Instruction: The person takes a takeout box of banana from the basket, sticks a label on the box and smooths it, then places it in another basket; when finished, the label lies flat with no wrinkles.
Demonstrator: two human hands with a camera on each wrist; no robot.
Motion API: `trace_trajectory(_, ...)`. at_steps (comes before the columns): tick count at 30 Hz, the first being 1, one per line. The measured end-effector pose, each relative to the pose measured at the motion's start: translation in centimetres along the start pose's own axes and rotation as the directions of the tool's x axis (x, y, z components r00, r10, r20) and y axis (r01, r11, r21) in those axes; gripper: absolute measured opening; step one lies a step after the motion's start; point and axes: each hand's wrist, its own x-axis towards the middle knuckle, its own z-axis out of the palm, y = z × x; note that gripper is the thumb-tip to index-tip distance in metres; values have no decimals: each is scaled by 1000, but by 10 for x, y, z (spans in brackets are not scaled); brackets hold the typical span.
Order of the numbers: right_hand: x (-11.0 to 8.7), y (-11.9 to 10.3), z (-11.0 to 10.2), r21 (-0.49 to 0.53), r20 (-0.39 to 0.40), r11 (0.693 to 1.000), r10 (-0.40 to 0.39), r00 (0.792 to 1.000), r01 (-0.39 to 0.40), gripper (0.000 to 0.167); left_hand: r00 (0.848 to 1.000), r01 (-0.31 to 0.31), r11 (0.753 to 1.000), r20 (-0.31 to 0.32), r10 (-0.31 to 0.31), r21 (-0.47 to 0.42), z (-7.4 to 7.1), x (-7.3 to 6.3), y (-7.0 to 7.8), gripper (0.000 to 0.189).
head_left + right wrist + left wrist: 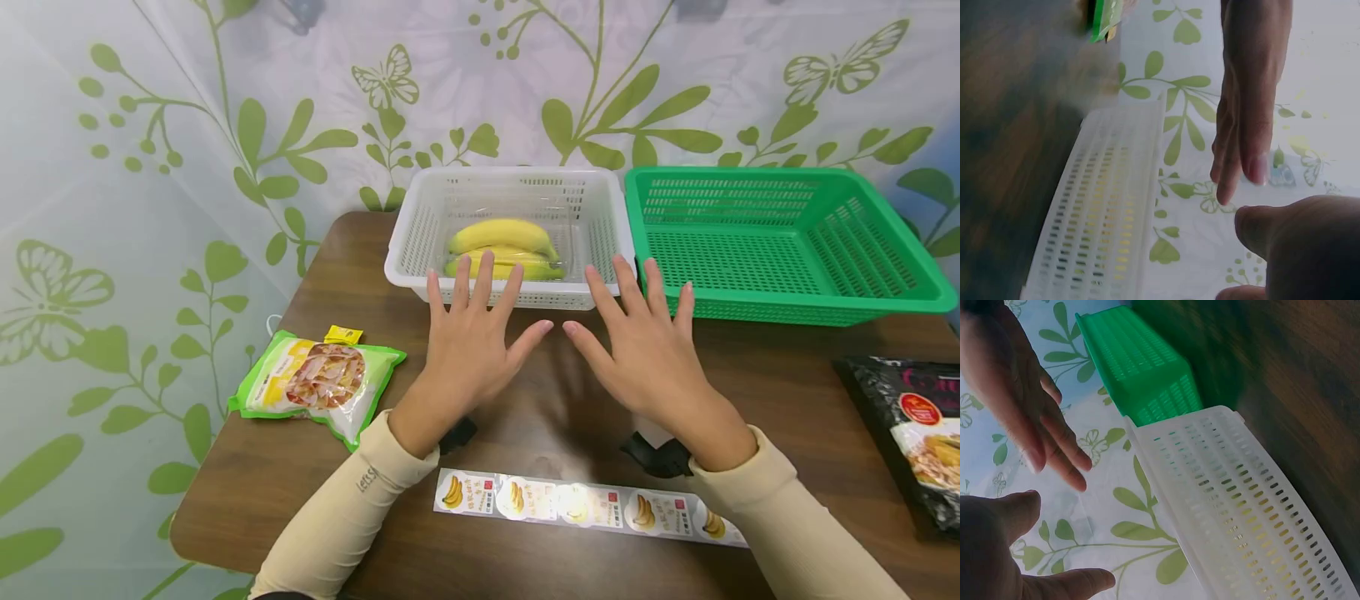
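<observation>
– Cream cloth covers your arms down to the wrists; how are your hands set beyond it?

– Your left hand (471, 354) has its fingers straight and spread, and so does your right hand (648, 358). Your thumbs point at each other, near but apart.

– What lies past your fingertips?

– In the head view your left fingers overlap the front of the white basket (415, 237), while your right ones span its corner and the green basket (780, 307). Both wrist views show a gap between fingers and white basket.

– So where do your bananas (498, 234) sit?

– Inside the white basket, ahead of your left hand. It stands at the back edge of the desk (277, 492), just right of the back left corner. The green basket is close beside it, along the same edge.

– And nearer to you?

– Between your forearms, towards the front edge, runs a strip of banana stickers (592, 506), its far end behind your right sleeve (810, 533). By the left edge lies a green-and-white bag (330, 379), with a small yellow packet (343, 335) just behind it.

– The other side?

– A black bag (918, 417) lies towards the right edge. Behind everything hangs a leaf-and-butterfly backdrop (300, 133).
</observation>
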Motion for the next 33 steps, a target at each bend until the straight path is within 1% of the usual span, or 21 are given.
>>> trace_trajectory(5,3,1,-1,-35,20,999,4,1000,-3,81,999,24,1000,28,-24,7,-2,3,-5,78)
trace_trajectory(8,5,0,-1,-40,18,999,0,1000,1,81,998,36,999,42,-37,5,-3,5,-9,78)
trace_trajectory(11,7,0,-1,-35,15,999,-6,1000,6,81,998,48,999,40,-48,2,-3,8,-16,79)
trace_trajectory(13,9,0,-1,-31,17,999,-7,1000,7,82,997,66,998,31,-66,-10,-3,11,-23,79)
trace_trajectory(16,15,1,0,-25,21,1000,-7,1000,8,82,993,115,993,18,-114,-39,1,17,-38,78)
trace_trajectory(19,25,6,1,-9,32,1000,0,999,0,81,985,172,982,27,-170,-81,6,22,-55,78)
trace_trajectory(21,33,10,0,8,38,1000,7,999,-7,80,981,195,974,40,-192,-116,8,25,-65,79)
trace_trajectory(24,47,14,-2,59,47,998,1,999,-3,78,975,223,955,52,-217,-197,9,28,-82,83)
trace_trajectory(27,63,17,0,152,29,988,-31,999,26,73,966,257,922,49,-254,-291,9,30,-98,82)
trace_trajectory(30,79,20,1,221,0,974,-61,998,60,66,947,312,878,50,-316,-364,7,31,-112,72)
trace_trajectory(32,87,21,2,235,-7,970,-65,998,65,62,934,345,853,54,-353,-392,6,30,-120,65)
trace_trajectory(33,91,21,2,233,0,971,-63,998,61,61,928,359,845,57,-368,-397,5,30,-123,62)
